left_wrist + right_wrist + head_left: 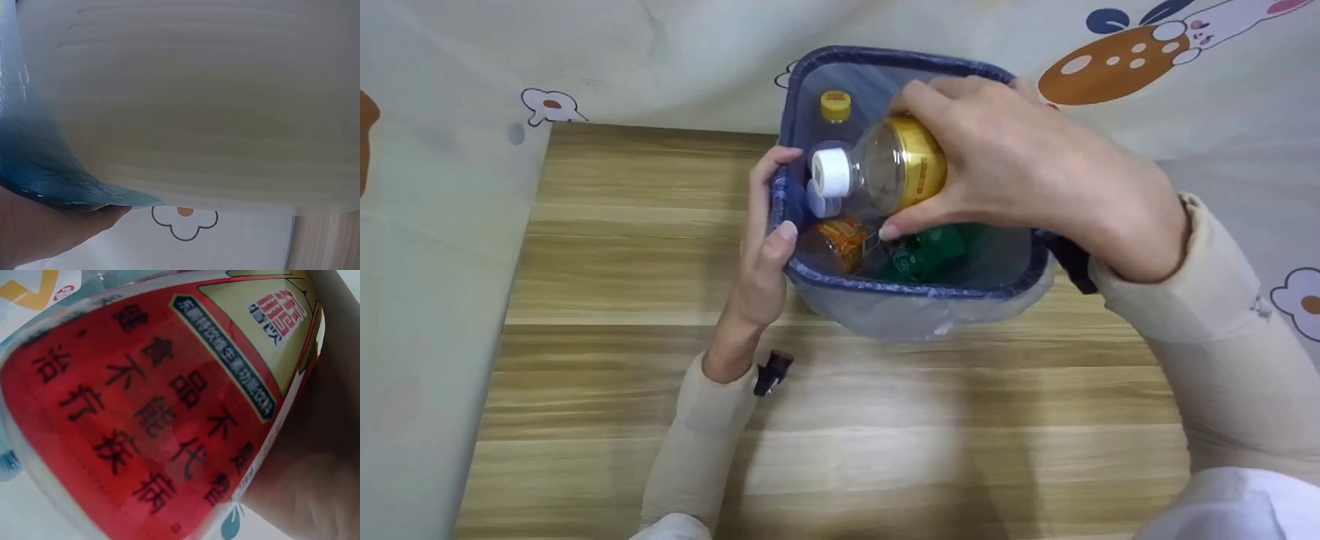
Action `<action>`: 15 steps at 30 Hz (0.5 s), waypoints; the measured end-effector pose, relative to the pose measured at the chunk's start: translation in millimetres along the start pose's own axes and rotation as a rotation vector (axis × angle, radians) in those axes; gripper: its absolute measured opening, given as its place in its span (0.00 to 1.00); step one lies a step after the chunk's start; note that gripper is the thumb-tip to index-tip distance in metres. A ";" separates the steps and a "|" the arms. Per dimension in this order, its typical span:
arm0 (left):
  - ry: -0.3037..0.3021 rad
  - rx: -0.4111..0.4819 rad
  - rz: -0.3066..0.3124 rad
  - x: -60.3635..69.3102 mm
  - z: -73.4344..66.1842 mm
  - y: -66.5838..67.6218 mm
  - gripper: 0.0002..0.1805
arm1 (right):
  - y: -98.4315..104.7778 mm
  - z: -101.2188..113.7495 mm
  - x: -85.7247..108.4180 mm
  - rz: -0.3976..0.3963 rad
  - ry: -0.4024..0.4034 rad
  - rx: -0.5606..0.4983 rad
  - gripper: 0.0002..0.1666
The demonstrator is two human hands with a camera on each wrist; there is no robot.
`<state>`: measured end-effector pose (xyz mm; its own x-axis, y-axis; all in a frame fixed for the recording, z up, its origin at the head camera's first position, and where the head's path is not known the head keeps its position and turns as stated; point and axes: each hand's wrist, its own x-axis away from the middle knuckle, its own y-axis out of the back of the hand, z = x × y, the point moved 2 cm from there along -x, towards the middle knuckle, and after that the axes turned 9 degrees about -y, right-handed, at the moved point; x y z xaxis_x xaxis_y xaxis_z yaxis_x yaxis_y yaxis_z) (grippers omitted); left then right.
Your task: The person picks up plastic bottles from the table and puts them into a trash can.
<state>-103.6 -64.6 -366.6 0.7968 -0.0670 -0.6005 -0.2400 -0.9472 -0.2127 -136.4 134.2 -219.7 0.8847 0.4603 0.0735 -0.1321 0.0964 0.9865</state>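
My right hand (1005, 161) grips a clear plastic bottle (877, 169) with a white cap and a yellow label, tilted over the mouth of a bin (911, 291). In the right wrist view that bottle (140, 416) shows a red and gold label with printed characters. With thumb and fingers at the bin's left rim, my left hand (761, 274) holds the bin. A blue plastic liner covers the rim; the left wrist view shows the bin's pale side (197, 112). Inside lie a yellow-capped bottle (835, 109), an orange-labelled bottle (847, 244) and a green bottle (930, 251).
The bin stands at the far side of a wood-grain tabletop (607, 390). Behind it hangs a pale cloth (697, 60) printed with flowers and a rabbit. A small black device (774, 373) sits at the left wrist.
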 end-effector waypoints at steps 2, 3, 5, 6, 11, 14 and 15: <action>-0.004 -0.001 -0.005 -0.3 -0.6 0.5 0.37 | -1.1 1.3 0.4 0.007 -0.001 0.011 0.62; -0.005 0.000 -0.007 -0.5 -0.7 0.6 0.37 | -1.6 1.7 0.4 0.014 -0.001 0.014 0.62; -0.004 0.001 -0.011 -0.5 -1.1 0.6 0.37 | -2.8 1.9 0.1 0.029 -0.010 0.015 0.62; -0.003 0.004 -0.013 -0.4 -1.0 0.4 0.37 | -3.3 2.0 0.1 0.040 -0.019 0.013 0.63; -0.006 0.029 -0.007 -2.1 -0.6 -1.2 0.39 | -4.9 0.6 2.5 0.092 -0.054 0.034 0.78; -0.013 0.049 -0.002 -4.5 -0.7 -2.9 0.40 | -4.0 -2.3 5.9 0.088 -0.041 0.057 0.85; -0.016 0.050 -0.003 -5.1 -0.7 -3.3 0.39 | -3.7 -3.2 6.7 0.077 -0.035 0.063 0.86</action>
<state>-106.5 -61.3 -362.3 0.7887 -0.0588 -0.6120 -0.2652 -0.9306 -0.2523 -131.4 139.7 -223.4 0.8881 0.4332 0.1539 -0.1733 0.0054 0.9849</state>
